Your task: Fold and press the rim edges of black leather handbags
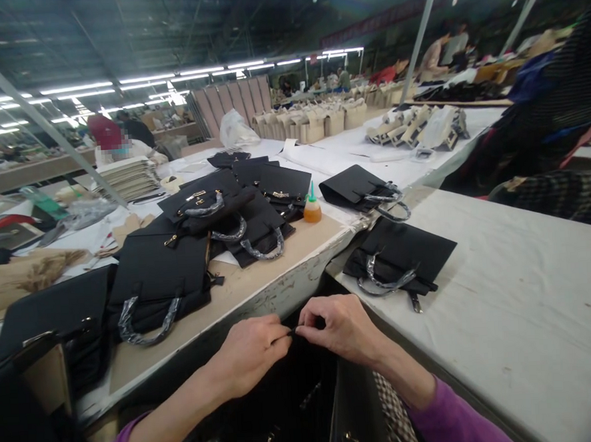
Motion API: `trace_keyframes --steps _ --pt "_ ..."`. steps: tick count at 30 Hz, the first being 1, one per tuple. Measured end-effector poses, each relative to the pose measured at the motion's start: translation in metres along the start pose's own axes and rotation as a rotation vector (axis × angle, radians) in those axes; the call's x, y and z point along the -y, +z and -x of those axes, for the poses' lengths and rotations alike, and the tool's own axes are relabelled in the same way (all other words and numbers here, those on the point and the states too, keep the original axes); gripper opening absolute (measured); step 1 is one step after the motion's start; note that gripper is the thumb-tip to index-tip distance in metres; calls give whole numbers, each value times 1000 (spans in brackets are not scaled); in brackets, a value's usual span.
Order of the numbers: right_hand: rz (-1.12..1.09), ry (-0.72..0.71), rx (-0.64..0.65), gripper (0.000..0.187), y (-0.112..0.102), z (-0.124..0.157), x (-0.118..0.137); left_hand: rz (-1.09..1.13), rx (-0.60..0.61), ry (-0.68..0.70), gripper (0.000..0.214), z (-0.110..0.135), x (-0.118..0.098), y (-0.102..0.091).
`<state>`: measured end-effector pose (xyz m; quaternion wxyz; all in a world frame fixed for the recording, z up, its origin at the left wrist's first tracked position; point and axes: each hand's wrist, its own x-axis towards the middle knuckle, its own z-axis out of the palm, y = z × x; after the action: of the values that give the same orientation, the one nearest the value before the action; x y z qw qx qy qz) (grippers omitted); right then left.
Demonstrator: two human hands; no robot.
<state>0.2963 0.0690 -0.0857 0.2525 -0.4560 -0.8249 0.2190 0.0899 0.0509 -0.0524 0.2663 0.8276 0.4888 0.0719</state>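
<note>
Above my lap, my left hand (253, 350) and my right hand (338, 328) come together, fingertips almost touching. Each pinches a small dark bit at the upper edge of a black handbag (305, 374); whether it is a zipper end or an edge strip I cannot tell. The bag lies in my lap, with gold-coloured metal fittings and plastic-wrapped handles low down. Its lower part is dark and hard to make out. To the right of my hands, a black handbag with wrapped handles (400, 258) lies on the white table.
Black handbags (161, 276) are piled on the left table, beside a glue bottle with a green tip (312, 206). Another bag (358, 187) lies at the table junction. Beige bag parts (314, 120) stand in rows behind. A person in a red cap (107, 132) is at the far left.
</note>
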Motion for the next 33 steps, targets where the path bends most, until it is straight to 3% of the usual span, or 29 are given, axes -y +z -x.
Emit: trace_keyframes --steps 4,9,13,17,20,24,28,33 --pt "-22 16 16 14 -4 3 0 182 113 -46 35 -4 9 -1" --pt "-40 26 41 16 -7 3 -4 349 158 -174 38 41 37 -2" --pt "-25 19 46 16 -4 3 -6 319 208 -228 38 63 39 -14" --pt "13 11 32 15 0 -1 -1 211 209 -130 20 36 17 -20" --pt "14 17 25 13 -4 -1 3 230 149 -51 33 -6 2 -10" --pt "-105 20 -25 12 -22 12 -4 404 132 -17 21 -48 -2 7" --pt "-230 50 -108 15 -40 35 -19 593 220 3 17 -58 0 14" --pt "-317 154 -146 14 -55 49 -28 772 301 -44 24 -61 -12 12"
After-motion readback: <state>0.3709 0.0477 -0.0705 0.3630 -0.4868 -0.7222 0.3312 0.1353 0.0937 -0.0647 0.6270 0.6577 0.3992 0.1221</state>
